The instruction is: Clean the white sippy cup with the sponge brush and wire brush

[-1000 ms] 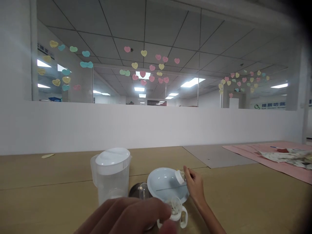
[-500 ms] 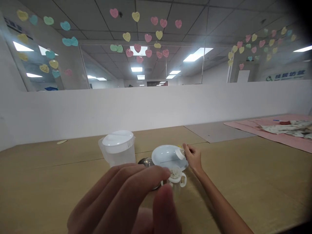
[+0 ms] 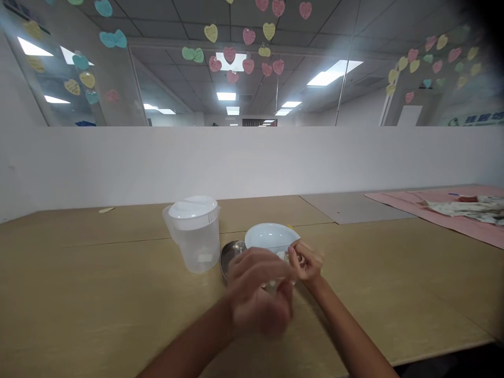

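My left hand [image 3: 258, 296] is smeared by motion low in the middle of the view, in front of a light blue bowl [image 3: 270, 234] and over the spot where a small handled cup stood. That cup is hidden behind it. My right hand [image 3: 305, 262] sits just right of the left hand at the bowl's near rim. Its fingers are curled tight in a pinch, and what they hold is too hidden to name. A clear plastic pitcher [image 3: 196, 233] with a white lid stands upright to the left of both hands.
A shiny metal dish [image 3: 229, 253] lies between pitcher and bowl on the wooden table [image 3: 98, 294]. A white partition wall [image 3: 252, 163] runs along the table's far side. A pink cloth [image 3: 452, 215] with patterned fabric lies at the far right, beside a grey mat [image 3: 354, 207].
The view has tilted down. My left hand moved away from the camera and down to the small cup, covering it. My right hand drew back from the bowl toward the left hand and closed.
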Demonstrator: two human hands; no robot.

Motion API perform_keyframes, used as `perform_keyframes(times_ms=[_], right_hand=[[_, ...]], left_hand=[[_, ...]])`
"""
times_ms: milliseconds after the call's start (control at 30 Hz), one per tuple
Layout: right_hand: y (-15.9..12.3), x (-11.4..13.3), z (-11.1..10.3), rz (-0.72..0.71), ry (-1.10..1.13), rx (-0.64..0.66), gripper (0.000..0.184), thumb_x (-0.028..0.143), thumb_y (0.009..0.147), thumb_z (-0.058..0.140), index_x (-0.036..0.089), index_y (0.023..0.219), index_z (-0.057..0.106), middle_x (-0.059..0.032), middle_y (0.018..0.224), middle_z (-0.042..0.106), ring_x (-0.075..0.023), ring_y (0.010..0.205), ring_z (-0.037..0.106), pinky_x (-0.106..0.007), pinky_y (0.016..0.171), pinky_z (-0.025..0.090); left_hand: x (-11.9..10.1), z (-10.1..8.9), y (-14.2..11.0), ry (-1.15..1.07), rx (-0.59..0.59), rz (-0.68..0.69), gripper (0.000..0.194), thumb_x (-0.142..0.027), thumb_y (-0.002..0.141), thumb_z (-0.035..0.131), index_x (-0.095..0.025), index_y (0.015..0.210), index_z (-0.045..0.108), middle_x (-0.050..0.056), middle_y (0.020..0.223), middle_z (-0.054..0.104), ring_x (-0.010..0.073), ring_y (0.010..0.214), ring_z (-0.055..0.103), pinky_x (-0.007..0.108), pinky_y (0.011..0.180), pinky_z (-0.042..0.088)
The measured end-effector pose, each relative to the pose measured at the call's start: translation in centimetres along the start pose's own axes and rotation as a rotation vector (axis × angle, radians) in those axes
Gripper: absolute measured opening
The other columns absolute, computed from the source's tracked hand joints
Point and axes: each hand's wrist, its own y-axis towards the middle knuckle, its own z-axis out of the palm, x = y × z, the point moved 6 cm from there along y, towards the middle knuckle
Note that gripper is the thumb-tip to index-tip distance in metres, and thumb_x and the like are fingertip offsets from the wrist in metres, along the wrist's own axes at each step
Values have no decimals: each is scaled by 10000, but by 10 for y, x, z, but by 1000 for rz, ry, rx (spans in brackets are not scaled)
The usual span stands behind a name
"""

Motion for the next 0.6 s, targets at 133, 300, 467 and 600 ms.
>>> perform_keyframes(times_ms=[133, 300, 467, 600], right_hand=[[-6, -6, 12, 36, -70, 82, 254, 178, 726, 512, 185, 510, 379, 32, 492, 407, -77, 467, 394, -217, 477, 298], [-9, -10, 22, 124, -53, 129, 205, 243, 738, 538, 178, 568, 443, 18, 534, 489, -83, 500, 454, -212, 515, 346], [-12, -11, 25, 175, 14, 160, 203, 298, 747, 531, 184, 600, 447, 9, 568, 518, -95, 526, 478, -221, 536, 376], [-16, -11, 32, 144, 13, 254, 157, 328, 719, 556, 183, 717, 496, -3, 634, 539, -113, 575, 489, -238, 566, 394]], left_hand=[[53, 38, -37, 193, 39, 29, 585, -246, 754, 499, -179, 1277, 244, 163, 1123, 519, 259, 1035, 511, 431, 850, 427], [97, 59, -72, 168, 266, -229, 717, -334, 772, 518, -174, 1337, 107, 166, 1245, 402, 257, 1140, 411, 435, 925, 373], [108, 61, -77, 97, 262, -323, 664, -348, 781, 518, -185, 1324, 173, 143, 1227, 412, 235, 1104, 431, 402, 900, 399], [114, 60, -81, 84, 223, -327, 690, -338, 769, 540, -196, 1328, 160, 140, 1253, 389, 233, 1123, 416, 392, 900, 400]])
